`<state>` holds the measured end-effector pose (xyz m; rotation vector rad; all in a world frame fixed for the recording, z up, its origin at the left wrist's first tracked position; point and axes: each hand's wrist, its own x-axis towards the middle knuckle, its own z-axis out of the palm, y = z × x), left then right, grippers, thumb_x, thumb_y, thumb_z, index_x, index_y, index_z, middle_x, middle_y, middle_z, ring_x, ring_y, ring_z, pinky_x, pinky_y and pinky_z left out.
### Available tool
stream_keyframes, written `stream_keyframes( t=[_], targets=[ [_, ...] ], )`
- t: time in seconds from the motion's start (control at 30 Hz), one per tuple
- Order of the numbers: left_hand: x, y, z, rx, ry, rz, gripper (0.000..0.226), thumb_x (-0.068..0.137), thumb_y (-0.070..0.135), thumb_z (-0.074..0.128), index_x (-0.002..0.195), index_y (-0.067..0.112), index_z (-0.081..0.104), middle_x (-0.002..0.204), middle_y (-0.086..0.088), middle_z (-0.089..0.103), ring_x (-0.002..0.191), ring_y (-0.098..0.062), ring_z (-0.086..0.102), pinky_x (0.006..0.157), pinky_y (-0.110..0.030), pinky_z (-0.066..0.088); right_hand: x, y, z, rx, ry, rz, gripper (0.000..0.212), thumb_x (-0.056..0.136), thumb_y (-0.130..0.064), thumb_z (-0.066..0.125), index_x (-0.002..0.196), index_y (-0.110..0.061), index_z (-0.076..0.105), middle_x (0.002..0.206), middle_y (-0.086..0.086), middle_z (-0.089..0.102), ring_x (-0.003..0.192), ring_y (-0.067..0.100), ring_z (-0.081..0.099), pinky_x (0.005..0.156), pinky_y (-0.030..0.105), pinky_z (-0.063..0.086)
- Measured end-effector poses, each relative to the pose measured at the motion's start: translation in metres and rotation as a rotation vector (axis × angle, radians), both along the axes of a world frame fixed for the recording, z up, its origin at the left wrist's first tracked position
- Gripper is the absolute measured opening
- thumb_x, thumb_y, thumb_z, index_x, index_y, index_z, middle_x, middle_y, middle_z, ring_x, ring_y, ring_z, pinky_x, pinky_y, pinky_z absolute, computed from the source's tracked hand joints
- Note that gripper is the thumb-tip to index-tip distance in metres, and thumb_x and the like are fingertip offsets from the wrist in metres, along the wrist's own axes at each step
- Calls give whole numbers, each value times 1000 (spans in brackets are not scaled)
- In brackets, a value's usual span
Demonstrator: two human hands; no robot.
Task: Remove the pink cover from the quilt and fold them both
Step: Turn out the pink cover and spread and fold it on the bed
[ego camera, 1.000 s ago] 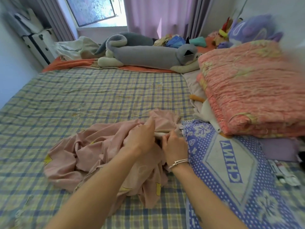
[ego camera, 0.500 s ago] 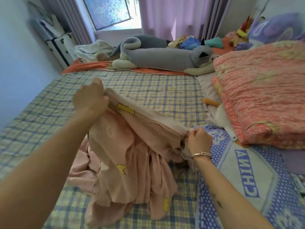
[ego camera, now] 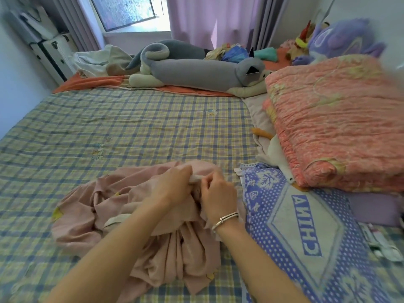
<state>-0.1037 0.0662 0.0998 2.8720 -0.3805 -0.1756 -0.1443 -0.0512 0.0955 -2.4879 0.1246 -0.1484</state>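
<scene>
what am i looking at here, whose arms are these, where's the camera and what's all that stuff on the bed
There is no machine here. These are a person's two bare arms, filmed by one wide-angle camera worn on their head, looking forward and down. That is why the arms come in from the bottom edge.

The left hand and the right hand, with a bracelet on its wrist, are close together, and both pinch an edge of the crumpled pink cover. The cover lies in a heap on the plaid bed sheet.

To the right lie a blue towel printed CHINA and a folded orange-pink quilt. A long grey plush toy lies at the far end.
</scene>
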Motion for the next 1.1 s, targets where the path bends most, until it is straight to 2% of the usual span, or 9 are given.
stream_keyframes(
  t=[0.17, 0.3, 0.43, 0.6, 0.73, 0.83, 0.97, 1.03, 1.1],
  targets=[
    [11, 13, 35, 157, 64, 11, 22, 88, 27, 53, 72, 20, 41, 78, 3, 50, 68, -13, 46, 55, -23, 33, 10, -15, -12, -45, 138, -128, 32, 98, -27, 38, 113, -3, 54, 108, 15, 64, 103, 30, 59, 80, 35, 43],
    [12, 27, 58, 212, 69, -13, 37, 83, 41, 61, 64, 23, 35, 72, 3, 48, 60, -11, 42, 51, -23, 29, 16, -29, -20, -38, 200, -209, 29, 96, -25, 44, 105, -3, 61, 104, 14, 66, 100, 29, 59, 79, 32, 42],
    [13, 31, 81, -19, 4, 77, 49, 77, 58, 62, 60, 16, 42, 59, 3, 45, 53, -11, 40, 50, -26, 29, 19, -29, -36, 399, 200, -204, 33, 93, -32, 50, 108, -3, 57, 95, 6, 61, 101, 27, 58, 77, 29, 41],
    [16, 47, 87, -195, -99, 151, 45, 87, 31, 61, 52, 12, 41, 52, 1, 41, 55, -16, 42, 52, -26, 29, 10, -23, -62, 959, 381, -266, 74, 84, -25, 65, 143, -11, 24, 137, 8, 44, 123, 25, 47, 98, 34, 42],
    [6, 55, 85, -293, -45, 106, 49, 84, 19, 64, 47, 14, 32, 47, 4, 30, 47, -10, 32, 49, -23, 24, 26, -7, -62, 1121, 317, -146, 61, 70, -21, 80, 122, -11, 51, 100, 6, 69, 92, 18, 66, 83, 37, 55],
    [2, 63, 85, -347, -62, 89, 47, 82, 20, 65, 48, 14, 33, 47, 6, 30, 45, -7, 32, 48, -19, 24, 36, 6, -54, 911, 323, -2, 26, 76, -18, 74, 98, -7, 65, 77, -3, 68, 77, 13, 66, 73, 28, 55],
    [-5, 71, 90, -339, -146, 93, 37, 81, 28, 65, 54, 10, 46, 49, 7, 38, 49, -7, 35, 52, -18, 28, 36, 27, -43, 398, -39, 430, 59, 67, -22, 74, 122, -32, 56, 125, -9, 55, 122, 9, 49, 103, 28, 40],
    [-12, 66, 93, -354, -164, 37, 35, 84, 19, 64, 54, 15, 47, 49, 9, 40, 50, -6, 40, 53, -14, 32, 36, 40, -44, 316, -76, 519, 61, 70, -14, 72, 125, -32, 53, 115, -18, 55, 113, -12, 46, 101, 23, 39],
    [-20, 62, 95, -362, -182, -3, 38, 84, 14, 63, 53, 19, 42, 48, 10, 36, 52, -4, 41, 53, -12, 33, 32, 52, -34, 302, 50, 518, 43, 80, -10, 65, 122, -14, 55, 96, -20, 54, 94, -10, 51, 88, 17, 41]
  ],
)
